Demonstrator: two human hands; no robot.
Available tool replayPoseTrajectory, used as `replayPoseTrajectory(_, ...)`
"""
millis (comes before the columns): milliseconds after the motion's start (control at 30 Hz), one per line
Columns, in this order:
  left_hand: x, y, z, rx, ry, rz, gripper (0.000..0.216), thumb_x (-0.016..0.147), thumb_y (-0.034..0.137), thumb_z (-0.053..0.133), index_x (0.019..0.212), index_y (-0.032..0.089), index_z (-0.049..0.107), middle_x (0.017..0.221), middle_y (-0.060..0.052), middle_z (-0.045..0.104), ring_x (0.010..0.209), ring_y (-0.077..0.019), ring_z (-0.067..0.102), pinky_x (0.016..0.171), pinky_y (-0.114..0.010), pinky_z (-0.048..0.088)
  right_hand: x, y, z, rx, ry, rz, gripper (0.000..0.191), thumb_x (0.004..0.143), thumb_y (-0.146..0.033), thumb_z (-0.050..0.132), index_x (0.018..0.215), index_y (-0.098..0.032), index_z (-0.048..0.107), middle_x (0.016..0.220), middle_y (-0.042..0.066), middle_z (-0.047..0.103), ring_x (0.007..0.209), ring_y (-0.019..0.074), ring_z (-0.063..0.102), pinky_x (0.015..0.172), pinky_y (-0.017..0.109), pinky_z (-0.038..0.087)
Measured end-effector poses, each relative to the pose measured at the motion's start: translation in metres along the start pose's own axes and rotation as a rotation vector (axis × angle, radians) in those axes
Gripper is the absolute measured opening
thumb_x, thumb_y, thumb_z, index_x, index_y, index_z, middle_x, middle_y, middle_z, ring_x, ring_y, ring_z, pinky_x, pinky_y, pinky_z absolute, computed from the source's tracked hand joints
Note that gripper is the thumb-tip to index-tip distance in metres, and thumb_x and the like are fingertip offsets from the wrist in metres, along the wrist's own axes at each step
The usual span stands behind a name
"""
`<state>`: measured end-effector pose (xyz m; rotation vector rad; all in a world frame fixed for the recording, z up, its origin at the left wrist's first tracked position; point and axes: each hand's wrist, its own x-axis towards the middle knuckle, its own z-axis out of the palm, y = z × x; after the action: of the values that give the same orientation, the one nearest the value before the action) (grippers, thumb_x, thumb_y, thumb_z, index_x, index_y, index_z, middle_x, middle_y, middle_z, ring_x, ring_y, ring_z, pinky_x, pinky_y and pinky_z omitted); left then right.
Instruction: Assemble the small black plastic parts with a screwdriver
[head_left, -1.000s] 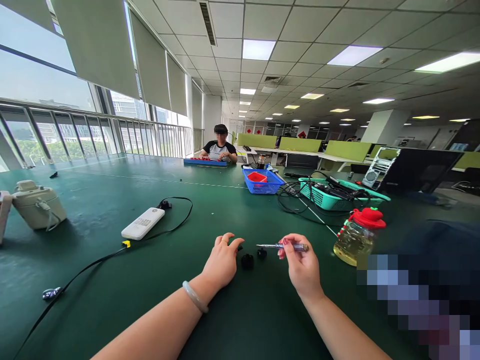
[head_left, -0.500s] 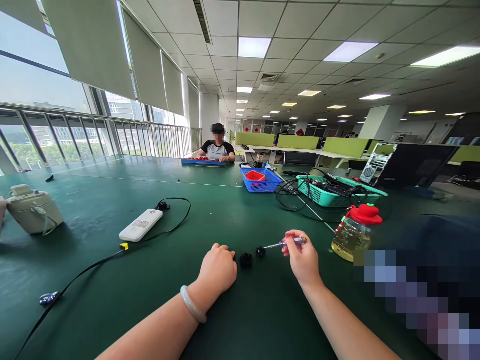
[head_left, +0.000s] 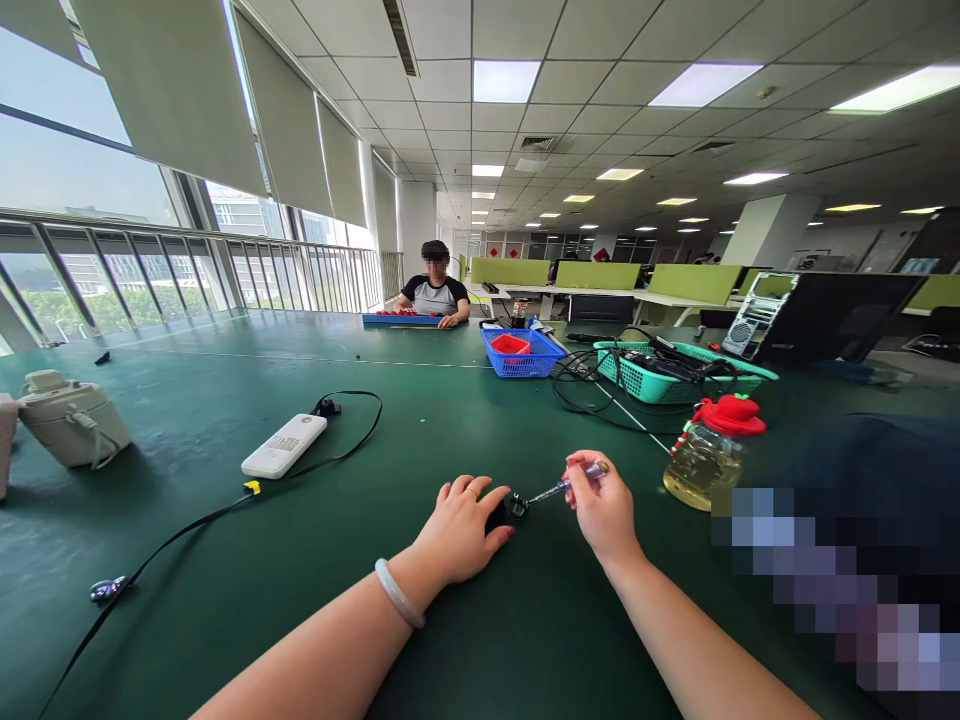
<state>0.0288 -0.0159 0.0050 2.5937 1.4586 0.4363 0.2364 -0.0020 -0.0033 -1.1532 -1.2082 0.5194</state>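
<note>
The two hands meet over the tabletop (head_left: 480, 660), nearer its near edge than its far one. The right hand (head_left: 607, 518) grasps the handle of a slim screwdriver (head_left: 553, 490) between thumb and fingers, the forearm reaching in from the near right. The shaft slopes down to the left, and its tip is at a small black piece (head_left: 517, 506); whether they touch is hard to tell.

The left hand (head_left: 459, 535) lies low, palm down, fingers bent and spread apart, a pale bangle (head_left: 398, 594) at its wrist. Its thumb and forefinger reach around a second black piece (head_left: 495, 516), just left of the small one; I cannot tell whether they grip it.

To the right of the hands stands a jar (head_left: 705, 468) with a red lid. To the left lie a white power bank (head_left: 285, 446) and a black cord (head_left: 184, 527) running toward the near left corner, with a beige bottle (head_left: 73, 420) closer to the left edge. Farther out sit a blue basket (head_left: 523, 366) and a green basket (head_left: 643, 386) heaped with cables. At the far edge, a person (head_left: 433, 292) sits behind a blue tray (head_left: 401, 321).
</note>
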Motion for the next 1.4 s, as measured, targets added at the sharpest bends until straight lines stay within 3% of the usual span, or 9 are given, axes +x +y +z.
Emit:
replayPoseTrajectory(167, -0.003, -0.004, 0.003, -0.102, -0.059, 0.062, 0.052, 0.088, 0.049, 0.053, 0.136, 0.03, 0.047, 0.14, -0.007, 0.051, 0.129, -0.0283, 0.041, 0.111, -0.051, 0.027, -0.003, -0.007, 0.001, 0.074, -0.049, 0.026, 0.023, 0.08, -0.043, 0.062, 0.083, -0.02, 0.057, 0.056, -0.004, 0.053, 0.039, 0.0101, 0.047, 0.037, 0.021, 0.039)
replayPoseTrajectory(267, -0.002, -0.003, 0.003, -0.132, -0.05, 0.082, 0.049, 0.087, 0.048, 0.055, 0.132, 0.029, 0.051, 0.137, -0.005, 0.054, 0.127, -0.0266, 0.043, 0.111, -0.048, 0.029, -0.001, -0.005, 0.0, 0.108, -0.005, 0.027, 0.024, 0.08, -0.043, 0.062, 0.081, -0.02, 0.056, 0.054, -0.005, 0.05, 0.039, 0.0097, 0.045, 0.036, 0.021, 0.038)
replayPoseTrajectory(433, 0.002, 0.007, 0.005, -0.127, -0.038, 0.037, 0.06, 0.086, 0.051, 0.056, 0.14, 0.029, 0.042, 0.139, -0.006, 0.052, 0.131, -0.0288, 0.038, 0.111, -0.051, 0.027, 0.001, -0.002, -0.001, 0.028, 0.072, 0.004, 0.022, 0.082, -0.043, 0.059, 0.083, -0.021, 0.056, 0.057, -0.005, 0.053, 0.043, 0.011, 0.049, 0.041, 0.022, 0.042)
replayPoseTrajectory(567, 0.005, 0.015, 0.008, -0.109, -0.044, 0.02, 0.06, 0.088, 0.051, 0.053, 0.142, 0.03, 0.04, 0.141, -0.007, 0.051, 0.131, -0.03, 0.038, 0.11, -0.052, 0.026, -0.005, -0.005, 0.004, -0.02, -0.004, -0.047, 0.022, 0.085, -0.043, 0.057, 0.086, -0.021, 0.057, 0.058, -0.004, 0.054, 0.043, 0.0113, 0.051, 0.043, 0.022, 0.043)
replayPoseTrajectory(700, 0.007, 0.018, 0.011, -0.125, -0.031, 0.029, 0.053, 0.087, 0.05, 0.055, 0.136, 0.03, 0.05, 0.135, -0.007, 0.056, 0.126, -0.0291, 0.042, 0.107, -0.049, 0.031, -0.008, -0.006, 0.008, 0.032, -0.082, -0.071, 0.026, 0.086, -0.046, 0.057, 0.087, -0.02, 0.057, 0.058, -0.004, 0.054, 0.042, 0.0103, 0.049, 0.042, 0.022, 0.041)
replayPoseTrajectory(800, 0.007, 0.019, 0.011, -0.146, -0.021, 0.058, 0.039, 0.087, 0.045, 0.058, 0.123, 0.03, 0.06, 0.126, -0.004, 0.061, 0.121, -0.0271, 0.045, 0.104, -0.046, 0.035, -0.003, 0.0, 0.005, 0.12, -0.037, -0.023, 0.027, 0.084, -0.047, 0.058, 0.087, -0.021, 0.056, 0.057, -0.006, 0.052, 0.04, 0.0096, 0.047, 0.04, 0.022, 0.039)
replayPoseTrajectory(967, 0.001, 0.02, 0.01, -0.14, -0.002, 0.034, 0.029, 0.09, 0.029, 0.051, 0.116, 0.031, 0.063, 0.12, -0.004, 0.061, 0.116, -0.0244, 0.047, 0.101, -0.043, 0.039, 0.01, 0.008, -0.002, 0.273, 0.09, 0.085, 0.028, 0.076, -0.045, 0.065, 0.083, -0.02, 0.054, 0.052, -0.007, 0.051, 0.036, 0.0085, 0.043, 0.034, 0.02, 0.034)
replayPoseTrajectory(1233, -0.032, 0.012, -0.004, -0.091, -0.059, -0.017, 0.028, 0.092, 0.019, 0.045, 0.113, 0.029, 0.06, 0.123, -0.004, 0.056, 0.119, -0.0227, 0.045, 0.105, -0.042, 0.038, 0.008, 0.011, 0.001, 0.323, 0.088, 0.105, 0.027, 0.075, -0.043, 0.066, 0.082, -0.02, 0.054, 0.051, -0.008, 0.051, 0.035, 0.0074, 0.043, 0.033, 0.019, 0.034)
replayPoseTrajectory(1400, -0.079, -0.031, -0.026, -0.044, -0.059, -0.052, 0.028, 0.091, 0.016, 0.043, 0.108, 0.03, 0.06, 0.127, -0.002, 0.056, 0.122, -0.0206, 0.045, 0.106, -0.041, 0.037, 0.007, 0.011, 0.001, 0.301, 0.058, 0.095, 0.026, 0.077, -0.043, 0.065, 0.083, -0.02, 0.055, 0.053, -0.008, 0.052, 0.036, 0.0077, 0.045, 0.034, 0.019, 0.035)
